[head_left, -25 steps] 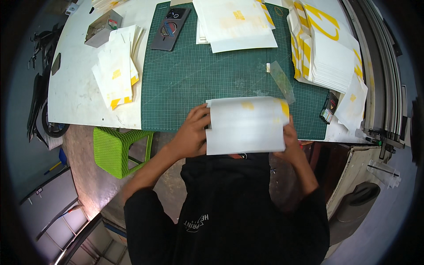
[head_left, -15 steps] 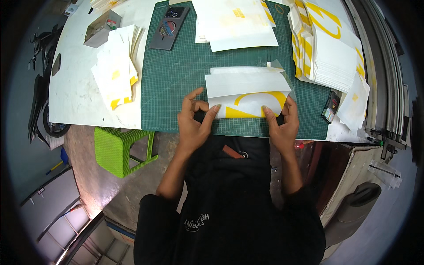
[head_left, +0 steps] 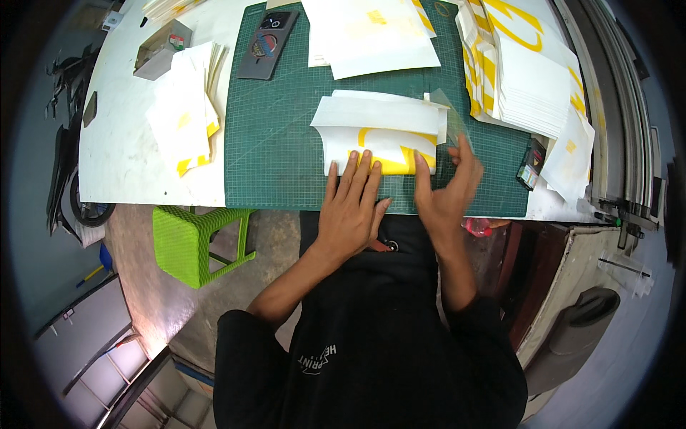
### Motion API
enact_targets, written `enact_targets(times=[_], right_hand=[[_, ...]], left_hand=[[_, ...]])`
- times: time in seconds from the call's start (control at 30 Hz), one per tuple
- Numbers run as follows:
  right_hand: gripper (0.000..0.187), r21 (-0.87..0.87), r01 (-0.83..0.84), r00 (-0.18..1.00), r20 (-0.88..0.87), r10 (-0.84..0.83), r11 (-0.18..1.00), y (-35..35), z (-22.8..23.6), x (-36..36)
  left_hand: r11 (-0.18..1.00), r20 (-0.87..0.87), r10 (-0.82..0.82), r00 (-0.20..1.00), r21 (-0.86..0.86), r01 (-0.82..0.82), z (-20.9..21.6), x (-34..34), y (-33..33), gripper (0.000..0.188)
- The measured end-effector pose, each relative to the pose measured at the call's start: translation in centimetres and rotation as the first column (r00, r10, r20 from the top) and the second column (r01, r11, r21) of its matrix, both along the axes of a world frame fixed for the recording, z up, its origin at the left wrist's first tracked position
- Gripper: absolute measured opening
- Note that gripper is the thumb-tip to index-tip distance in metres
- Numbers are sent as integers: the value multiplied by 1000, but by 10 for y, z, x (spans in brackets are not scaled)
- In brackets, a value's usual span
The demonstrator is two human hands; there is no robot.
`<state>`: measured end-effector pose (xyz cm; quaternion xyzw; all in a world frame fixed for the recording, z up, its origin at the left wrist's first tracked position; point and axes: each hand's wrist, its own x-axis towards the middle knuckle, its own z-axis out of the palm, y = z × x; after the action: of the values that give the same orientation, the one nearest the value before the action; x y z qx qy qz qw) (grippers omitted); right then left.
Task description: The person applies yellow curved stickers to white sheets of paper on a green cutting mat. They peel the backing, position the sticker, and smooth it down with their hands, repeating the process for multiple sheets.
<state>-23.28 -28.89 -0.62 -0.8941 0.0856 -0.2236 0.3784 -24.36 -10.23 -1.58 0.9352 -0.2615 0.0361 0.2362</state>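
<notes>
A white paper sheet (head_left: 379, 114) with yellow print lies folded over near the front of the green cutting mat (head_left: 275, 150). My left hand (head_left: 349, 207) rests on its near folded part, palm down, fingers stretched and slightly spread. At the sheet's right end, my right hand (head_left: 449, 196) has its thumb on the near corner. Its other fingers stand apart from the thumb, off the paper's right edge and a little blurred. A clear plastic piece (head_left: 451, 114) shows beside the sheet's upper right corner.
Beyond the folded sheet lie flat white papers (head_left: 379, 43). A thick stack of folded yellow-and-white papers (head_left: 525, 86) stands right, near a small dark box (head_left: 532, 164). Leftward are a grey phone (head_left: 266, 46), more papers (head_left: 182, 114), an open box (head_left: 163, 50) and a green stool (head_left: 189, 243).
My left hand has gone from pinching the sheet's left end to lying flat on it. The sheet now lies lower against the mat. My right hand has loosened its hold at the right end.
</notes>
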Motion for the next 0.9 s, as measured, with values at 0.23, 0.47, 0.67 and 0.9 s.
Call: enact_targets(times=[0.23,0.47,0.67,0.9], right_hand=[[47,-399,-360,933,-128,338,843,5,-6,-36],[50,-406,-378,924,-222,311,832,8,-15,-36],[49,-424,-346,937,-192,291,837,10,-20,-40],[48,-423,-328,944,-183,275,844,9,-25,-44]], left_hand=[[998,-14,-54,998,21,55,1,13,2,63],[994,31,12,999,109,-15,7,-7,2,60],[997,-15,34,999,65,-33,-1,-1,1,62],[998,-28,22,999,53,-20,-6,2,5,65]])
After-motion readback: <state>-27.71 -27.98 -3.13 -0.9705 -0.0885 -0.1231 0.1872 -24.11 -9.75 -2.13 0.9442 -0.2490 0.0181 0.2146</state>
